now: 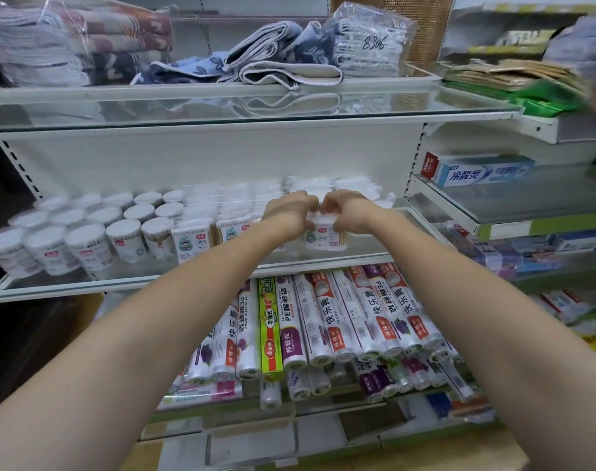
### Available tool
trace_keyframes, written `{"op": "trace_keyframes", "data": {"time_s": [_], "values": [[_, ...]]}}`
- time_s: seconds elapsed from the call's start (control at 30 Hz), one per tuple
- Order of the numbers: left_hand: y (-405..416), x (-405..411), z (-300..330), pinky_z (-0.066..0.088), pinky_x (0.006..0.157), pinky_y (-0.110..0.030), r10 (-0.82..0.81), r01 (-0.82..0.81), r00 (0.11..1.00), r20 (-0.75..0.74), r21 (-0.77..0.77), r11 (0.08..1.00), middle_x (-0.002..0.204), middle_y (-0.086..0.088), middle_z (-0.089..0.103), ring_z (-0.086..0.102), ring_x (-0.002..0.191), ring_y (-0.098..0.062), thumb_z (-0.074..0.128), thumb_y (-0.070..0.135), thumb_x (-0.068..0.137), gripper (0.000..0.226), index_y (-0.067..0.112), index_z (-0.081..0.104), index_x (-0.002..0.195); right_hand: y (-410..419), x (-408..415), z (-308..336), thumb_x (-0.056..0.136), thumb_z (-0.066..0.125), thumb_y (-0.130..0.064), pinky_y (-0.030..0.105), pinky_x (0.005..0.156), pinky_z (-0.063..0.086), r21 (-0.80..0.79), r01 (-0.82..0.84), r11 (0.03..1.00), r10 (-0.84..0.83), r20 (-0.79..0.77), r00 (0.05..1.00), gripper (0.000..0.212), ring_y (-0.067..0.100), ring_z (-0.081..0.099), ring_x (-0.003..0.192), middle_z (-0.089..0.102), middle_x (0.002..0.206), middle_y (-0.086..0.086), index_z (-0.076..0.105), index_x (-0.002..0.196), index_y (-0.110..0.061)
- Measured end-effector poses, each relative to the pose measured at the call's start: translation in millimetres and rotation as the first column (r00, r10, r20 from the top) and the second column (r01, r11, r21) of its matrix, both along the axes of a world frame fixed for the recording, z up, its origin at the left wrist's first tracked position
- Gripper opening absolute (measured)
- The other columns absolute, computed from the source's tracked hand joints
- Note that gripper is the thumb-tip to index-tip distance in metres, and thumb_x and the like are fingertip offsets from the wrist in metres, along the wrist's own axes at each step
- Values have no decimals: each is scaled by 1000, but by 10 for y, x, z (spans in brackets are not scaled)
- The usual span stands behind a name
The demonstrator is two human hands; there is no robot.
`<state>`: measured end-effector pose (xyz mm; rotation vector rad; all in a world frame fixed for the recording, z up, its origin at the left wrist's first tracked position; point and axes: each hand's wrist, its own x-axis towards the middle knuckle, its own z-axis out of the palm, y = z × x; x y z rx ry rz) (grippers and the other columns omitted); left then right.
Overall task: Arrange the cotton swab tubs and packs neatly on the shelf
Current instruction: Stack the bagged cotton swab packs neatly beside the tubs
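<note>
1. A person stands facing store shelving, both bare forearms stretched forward toward the middle glass shelf [221, 271].
2. The left hand [287, 212] and the right hand [345, 212] meet over one cotton swab pack [323, 234] near the right end of the front row on that shelf.
3. The fingers [337, 227] of both hands are curled closed around the top of this pack, one hand at each upper corner; the pack sits upright with its printed label facing out, and its base appears to rest on the glass.
4. Just left of the held pack, more rectangular swab packs [192, 239] stand side by side, with further clear-wrapped packs [242, 195] stacked behind them toward the back wall.
5. At the left end of the same shelf, round cotton swab tubs [85, 244] stand upright in several rows, white swab tips showing at their tops.
6. The shelf above holds folded towels [283, 59], some in clear bags.
7. The shelf below holds rolls of plastic wrap and bags [323, 321] lying lengthwise, ends toward the viewer.
8. To the right, a neighbouring shelf carries a blue toothpaste box [480, 169].
</note>
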<state>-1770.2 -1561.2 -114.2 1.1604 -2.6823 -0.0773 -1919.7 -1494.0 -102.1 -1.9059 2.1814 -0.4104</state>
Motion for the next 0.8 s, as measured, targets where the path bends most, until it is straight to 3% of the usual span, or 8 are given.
{"op": "trace_keyframes", "data": {"time_s": [0.13,0.27,0.37,0.47,0.53,0.67,0.8], "values": [[1,-67,12,48,81,-34,60,-56,997,47,-78,995,122,1,56,59,105,-25,66,34,93,30,29,58,122,-147,22,-98,83,68,-3,36,97,46,-67,29,997,-39,-140,989,47,24,44,120,49,122,0,58,121,-30],[4,-77,37,40,71,-33,135,-121,987,84,-152,981,117,-3,55,52,88,-24,60,30,96,18,25,57,113,-258,63,-132,89,61,0,34,97,35,-148,86,985,-118,-222,968,43,23,46,114,54,124,-1,58,121,-28],[14,-101,49,37,68,-34,161,-137,978,129,-180,974,113,-4,54,46,81,-23,58,29,97,10,24,55,106,-290,100,-126,89,56,7,34,92,44,-153,129,980,-154,-171,973,44,23,50,109,57,123,1,59,122,-22],[22,-125,92,36,67,-34,149,-112,973,176,-207,972,118,-5,50,44,79,-22,60,20,95,28,23,56,123,-289,124,-90,88,57,7,38,89,54,-126,97,987,-109,-88,990,43,25,57,111,57,128,5,61,123,-18],[23,-130,108,35,66,-35,128,-85,973,191,-221,972,118,-5,49,44,79,-23,60,14,94,37,22,53,128,-260,99,-66,90,57,1,37,89,53,-144,98,985,-108,-61,992,37,24,56,111,53,129,5,62,121,-19],[27,-121,56,36,62,-35,103,-65,979,175,-208,976,103,-4,43,47,79,-25,62,7,86,33,17,49,114,-160,0,-28,95,56,-15,40,92,48,-275,264,925,-283,-31,959,22,25,49,115,43,130,5,58,117,-16],[28,-113,8,35,61,-35,103,-76,986,130,-201,977,112,-8,49,50,79,-28,58,5,86,34,18,47,116,-98,-60,-80,95,52,-14,45,96,49,-66,359,931,-365,-120,923,43,30,51,120,36,140,7,47,137,-14]]}}
